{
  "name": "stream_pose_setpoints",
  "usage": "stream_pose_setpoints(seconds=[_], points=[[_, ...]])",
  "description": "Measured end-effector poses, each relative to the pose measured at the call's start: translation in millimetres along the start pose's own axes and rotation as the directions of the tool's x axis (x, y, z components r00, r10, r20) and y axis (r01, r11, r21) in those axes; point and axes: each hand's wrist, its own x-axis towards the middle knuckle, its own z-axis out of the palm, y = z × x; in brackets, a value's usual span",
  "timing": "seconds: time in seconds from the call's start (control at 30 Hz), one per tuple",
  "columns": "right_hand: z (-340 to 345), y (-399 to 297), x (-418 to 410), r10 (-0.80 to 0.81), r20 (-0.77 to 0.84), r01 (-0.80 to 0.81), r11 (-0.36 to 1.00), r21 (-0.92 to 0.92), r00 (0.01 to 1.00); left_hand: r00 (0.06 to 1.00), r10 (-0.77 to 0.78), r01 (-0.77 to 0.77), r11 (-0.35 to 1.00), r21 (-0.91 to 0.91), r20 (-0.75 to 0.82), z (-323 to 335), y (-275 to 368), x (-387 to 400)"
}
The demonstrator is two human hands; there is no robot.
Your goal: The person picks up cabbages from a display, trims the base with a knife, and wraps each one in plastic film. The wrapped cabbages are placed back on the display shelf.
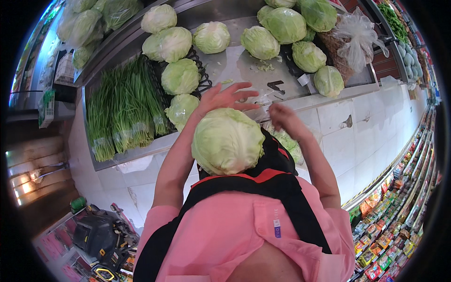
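Observation:
A pale green cabbage (227, 141) rests against my front, over the black apron, inside my left forearm. My left hand (230, 97) reaches past the cabbage's far side with its fingers spread. To its right, my right hand (282, 118) is blurred, with the fingers curled near some thin clear plastic (261, 112); whether they pinch it cannot be told. Beyond both hands, a dark curved tool (276, 86) lies on the metal display counter (229, 65). A plastic-wrapped cabbage (183, 110) sits just left of my left hand.
Bundled green chives (123, 109) fill the counter's left part, beside a black plastic crate (201, 67). More cabbages (260, 42) stand along the back and right. A bag of brown produce (338, 49) is at the far right. A person's black bag or cart (98, 236) is lower left.

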Motion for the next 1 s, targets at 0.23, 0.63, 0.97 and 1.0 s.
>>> stream_pose_setpoints(seconds=[0.23,0.63,0.97,1.0], points=[[-36,-80,-23,-0.519,-0.146,0.481,0.601,0.638,0.842,0.881,-0.444,0.472,0.852,0.225,-0.165,0,9,41],[-300,5,-186,-0.469,-0.842,0.959,0.211,0.187,0.267,0.735,-0.259,0.26,0.961,-0.092,-0.626,-44,-13,-39],[-288,226,-219,-0.2,-0.98,-0.833,0.543,-0.104,-0.008,0.801,-0.032,-0.121,0.969,-0.215,-0.597,-66,-55,-74],[-262,210,-193,-0.338,-0.931,-0.729,0.602,-0.326,0.138,0.789,-0.039,-0.082,0.983,-0.167,-0.613,-64,-52,-70]])
